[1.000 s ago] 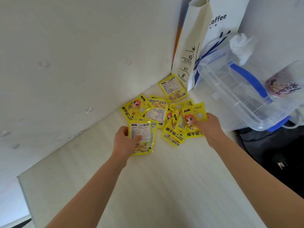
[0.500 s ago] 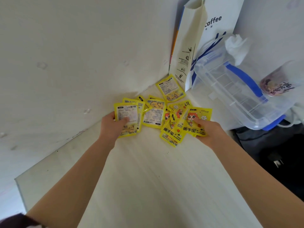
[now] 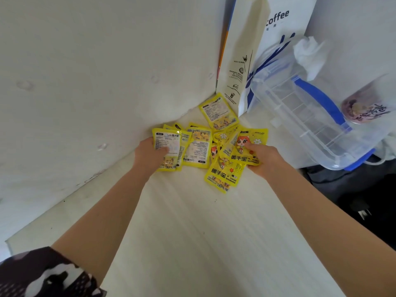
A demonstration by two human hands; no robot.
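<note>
Nearest, a dark patterned sleeve point(image 3: 42, 273) covers the left upper arm. Both bare forearms reach across the pale table point(image 3: 192, 232) toward the paper coffee bag point(image 3: 246, 50) standing in the far corner. Well in front of the bag and to its left, the left hand point(image 3: 147, 154) grips a small stack of hand-warmer packets point(image 3: 169, 144), printed backs up, with the thumb pressed across the top one. Straight in front of the bag, the right hand point(image 3: 264, 158) pinches a cartoon-faced packet point(image 3: 246, 146), thumb on top and fingers tucked under its edge. Between the hands the loose packets point(image 3: 222, 174) overlap in a heap, and one more back-up packet point(image 3: 218, 112) lies just at the bag's foot. Right of the bag sits a clear plastic storage box point(image 3: 300, 116) with a blue handle.

This looks like gathering the packets into one stack, with several left to collect. The next move would probably be to lift the pinched packet clear of those overlapping it and slide it onto the left hand's stack without dragging the neighbours along.
</note>
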